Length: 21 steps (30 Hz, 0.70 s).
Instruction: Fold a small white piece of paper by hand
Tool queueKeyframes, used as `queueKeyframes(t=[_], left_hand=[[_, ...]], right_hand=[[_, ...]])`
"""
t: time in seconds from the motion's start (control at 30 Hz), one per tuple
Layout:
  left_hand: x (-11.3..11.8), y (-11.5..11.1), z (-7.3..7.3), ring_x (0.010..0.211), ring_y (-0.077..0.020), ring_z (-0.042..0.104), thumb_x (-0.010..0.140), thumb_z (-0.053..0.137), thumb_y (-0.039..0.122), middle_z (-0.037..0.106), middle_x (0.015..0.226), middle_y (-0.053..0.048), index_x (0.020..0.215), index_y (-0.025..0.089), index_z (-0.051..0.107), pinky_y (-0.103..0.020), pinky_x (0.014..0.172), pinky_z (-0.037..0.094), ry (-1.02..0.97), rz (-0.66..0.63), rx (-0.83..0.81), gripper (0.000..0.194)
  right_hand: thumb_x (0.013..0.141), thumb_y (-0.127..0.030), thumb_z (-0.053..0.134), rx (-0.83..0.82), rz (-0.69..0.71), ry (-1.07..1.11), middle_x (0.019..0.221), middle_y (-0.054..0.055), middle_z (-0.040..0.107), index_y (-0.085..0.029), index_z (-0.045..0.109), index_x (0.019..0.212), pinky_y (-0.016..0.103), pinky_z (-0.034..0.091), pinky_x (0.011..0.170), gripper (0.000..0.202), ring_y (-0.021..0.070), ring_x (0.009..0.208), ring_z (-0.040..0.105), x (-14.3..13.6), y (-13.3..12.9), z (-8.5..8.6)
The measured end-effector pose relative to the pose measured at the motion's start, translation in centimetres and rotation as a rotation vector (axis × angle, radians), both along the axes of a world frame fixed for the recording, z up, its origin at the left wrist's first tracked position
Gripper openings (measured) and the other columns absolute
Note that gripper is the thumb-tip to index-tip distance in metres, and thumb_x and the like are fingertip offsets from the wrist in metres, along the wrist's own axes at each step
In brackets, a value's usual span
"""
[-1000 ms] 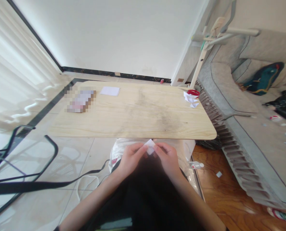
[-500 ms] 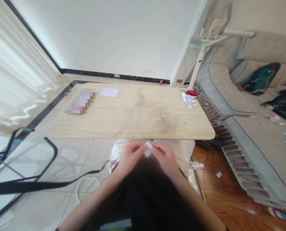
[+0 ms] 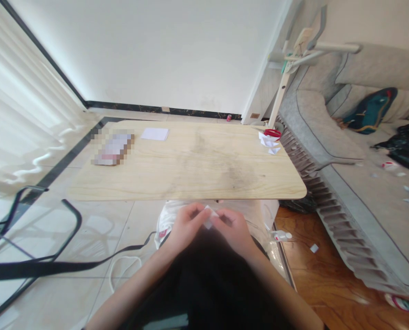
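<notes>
A small folded piece of white paper (image 3: 210,213) is pinched between my two hands, just in front of the table's near edge. My left hand (image 3: 190,221) grips its left side, thumb on top. From the other side my right hand (image 3: 234,225) holds it, with the thumb pressed across its face. Fingertips cover part of the paper, so its full shape is hidden. On the table (image 3: 163,176), several folded white paper pieces (image 3: 269,143) lie at the right end beside red-handled scissors (image 3: 272,134). A stack of white paper (image 3: 155,134) rests at the back left.
A pixelated item (image 3: 113,149) lies at the table's left end. Right of the table stand a grey sofa (image 3: 331,137) and a white metal frame (image 3: 278,98). A black metal chair frame (image 3: 72,215) and a black strap (image 3: 87,265) are at the left.
My right thumb has moved left across the folded paper, covering more of it. The paper is tilted differently between my hands. The whole view has shifted slightly.
</notes>
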State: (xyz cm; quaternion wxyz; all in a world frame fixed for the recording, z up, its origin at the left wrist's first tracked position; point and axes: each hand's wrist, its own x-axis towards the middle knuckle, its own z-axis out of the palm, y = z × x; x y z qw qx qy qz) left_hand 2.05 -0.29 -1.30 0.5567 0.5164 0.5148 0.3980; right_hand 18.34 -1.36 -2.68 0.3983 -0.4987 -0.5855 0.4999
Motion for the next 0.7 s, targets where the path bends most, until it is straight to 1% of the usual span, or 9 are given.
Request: queueKeyframes(t=[0.13, 0.3, 0.43, 0.5, 0.6, 0.7], left_hand=[[0.10, -0.20, 0.19, 0.058, -0.0134, 0.059, 0.086, 0.061, 0.042, 0.065, 0.060, -0.001, 0.067, 0.015, 0.063, -0.024, 0.058, 0.045, 0.041, -0.008, 0.032, 0.033], [0.08, -0.29, 0.35, 0.053, -0.0132, 0.056, 0.086, 0.061, 0.044, 0.062, 0.054, 0.000, 0.064, 0.015, 0.062, -0.023, 0.054, 0.042, 0.128, -0.012, 0.042, 0.036], [0.00, -0.26, 0.43, 0.054, -0.0132, 0.057, 0.086, 0.059, 0.045, 0.062, 0.057, 0.000, 0.066, 0.015, 0.062, -0.024, 0.054, 0.043, 0.084, -0.039, 0.017, 0.036], [-0.11, -0.26, 0.56, 0.054, -0.0131, 0.057, 0.086, 0.060, 0.045, 0.062, 0.058, 0.000, 0.070, 0.015, 0.063, -0.023, 0.054, 0.044, 0.061, -0.065, 0.012, 0.034], [-0.30, -0.33, 0.71, 0.055, -0.0131, 0.057, 0.085, 0.061, 0.042, 0.061, 0.057, 0.001, 0.073, 0.015, 0.065, -0.023, 0.055, 0.044, 0.078, -0.096, 0.023, 0.030], [-0.38, -0.41, 0.71, 0.056, -0.0134, 0.057, 0.084, 0.062, 0.040, 0.061, 0.056, 0.001, 0.074, 0.015, 0.066, -0.023, 0.055, 0.044, 0.082, -0.088, 0.030, 0.027]], right_hand=[[0.085, -0.035, 0.065, -0.011, -0.022, 0.017, 0.063, -0.001, 0.064, -0.018, 0.069, 0.073, 0.026, 0.042, 0.058, 0.021, 0.0147, 0.060, 0.055, 0.04, -0.01, -0.14], [0.088, -0.037, 0.061, 0.016, -0.014, 0.048, 0.062, -0.001, 0.061, -0.018, 0.065, 0.069, 0.026, 0.042, 0.058, 0.027, 0.0143, 0.059, 0.054, 0.05, 0.03, 0.15], [0.089, -0.036, 0.059, 0.054, -0.022, 0.041, 0.060, -0.001, 0.058, -0.019, 0.063, 0.066, 0.025, 0.041, 0.057, 0.030, 0.0140, 0.059, 0.052, 0.07, 0.10, 0.27], [0.089, -0.037, 0.059, 0.043, -0.038, 0.067, 0.061, -0.001, 0.060, -0.019, 0.064, 0.067, 0.025, 0.043, 0.057, 0.029, 0.0145, 0.059, 0.054, 0.13, 0.17, 0.18], [0.088, -0.038, 0.061, 0.012, -0.077, 0.110, 0.060, -0.001, 0.062, -0.019, 0.066, 0.069, 0.026, 0.044, 0.057, 0.027, 0.0147, 0.058, 0.056, 0.22, 0.27, -0.02], [0.087, -0.039, 0.061, -0.002, -0.104, 0.125, 0.060, -0.001, 0.062, -0.019, 0.066, 0.068, 0.025, 0.044, 0.056, 0.028, 0.0145, 0.057, 0.056, 0.21, 0.26, -0.10]])
